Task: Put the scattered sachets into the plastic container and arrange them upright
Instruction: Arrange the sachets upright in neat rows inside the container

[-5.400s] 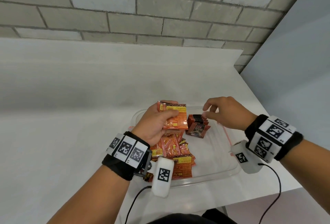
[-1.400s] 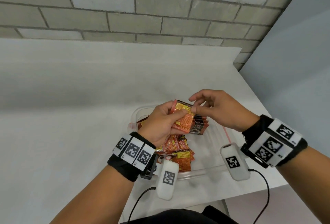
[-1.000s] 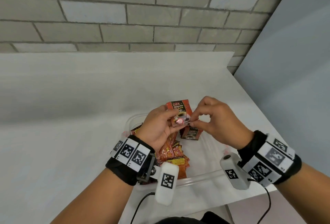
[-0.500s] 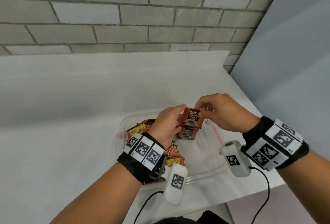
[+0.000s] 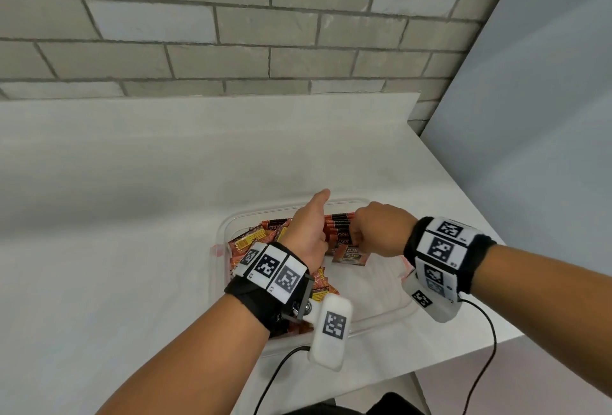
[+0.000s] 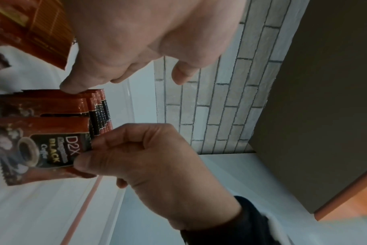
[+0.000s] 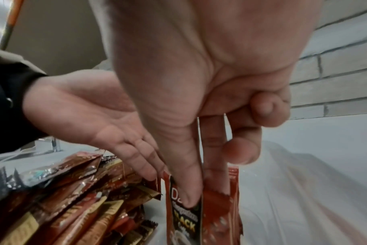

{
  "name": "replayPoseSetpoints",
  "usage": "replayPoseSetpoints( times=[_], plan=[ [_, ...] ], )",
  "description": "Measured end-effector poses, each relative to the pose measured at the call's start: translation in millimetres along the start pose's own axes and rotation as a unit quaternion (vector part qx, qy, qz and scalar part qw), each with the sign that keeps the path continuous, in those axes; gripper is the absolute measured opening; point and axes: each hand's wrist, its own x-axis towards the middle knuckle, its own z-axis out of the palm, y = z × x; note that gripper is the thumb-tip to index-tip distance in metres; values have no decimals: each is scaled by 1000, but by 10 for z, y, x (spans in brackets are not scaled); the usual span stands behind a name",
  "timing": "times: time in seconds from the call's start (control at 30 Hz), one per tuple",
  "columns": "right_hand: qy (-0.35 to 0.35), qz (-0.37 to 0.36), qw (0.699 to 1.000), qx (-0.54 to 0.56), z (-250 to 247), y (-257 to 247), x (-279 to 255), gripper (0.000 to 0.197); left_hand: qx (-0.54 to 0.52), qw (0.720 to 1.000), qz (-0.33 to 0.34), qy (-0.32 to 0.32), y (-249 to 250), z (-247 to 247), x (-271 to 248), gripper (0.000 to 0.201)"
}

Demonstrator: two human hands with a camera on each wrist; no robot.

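A clear plastic container (image 5: 377,292) stands on the white table. At its far end stands an upright row of red and black sachets (image 5: 341,227). My right hand (image 5: 371,232) pinches a "D2X Black Coffee" sachet (image 6: 38,149) by its top edge between thumb and forefinger, and holds it upright at the near front of that row. My left hand (image 5: 309,236) has straight fingers (image 7: 144,167) that touch the left side of the row, thumb raised. A loose pile of orange and red sachets (image 5: 251,241) lies in the container's left half, partly hidden under my left wrist.
The container sits near the table's right edge (image 5: 470,216), with a grey wall just beyond it. A brick wall (image 5: 231,34) runs behind the table. Cables hang from both wrist cameras over the table's near edge.
Both hands held the sachet above the container. Now the right hand has lowered it against the upright row, and the left hand has let go and lies against the row's side.
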Motion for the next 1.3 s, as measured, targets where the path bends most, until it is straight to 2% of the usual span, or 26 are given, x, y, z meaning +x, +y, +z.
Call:
replayPoseSetpoints(
  times=[0.37, 0.57, 0.7, 0.97, 1.17, 1.3],
  plan=[
    [16, 19, 997, -70, -18, -219, 126, 17, -17, 999, -25, -14, -7, -85, 84, 72],
    [14, 21, 997, -76, -19, -215, 132, 20, 0, 999, -28, -21, -27, -107, 130, 67],
    [17, 26, 996, -87, -19, -220, 139, 21, 35, 999, -14, -2, -32, -116, 94, 58],
    [13, 28, 994, -107, -34, -226, 138, 20, 21, 999, -30, 1, -61, -114, 134, 48],
    [18, 24, 995, -97, -34, -186, 145, 21, -1, 999, -32, -4, -63, -122, 145, 56],
    [26, 28, 996, -80, -57, -148, 134, 21, -1, 999, -30, -17, -63, -116, 112, 38]
  ],
)
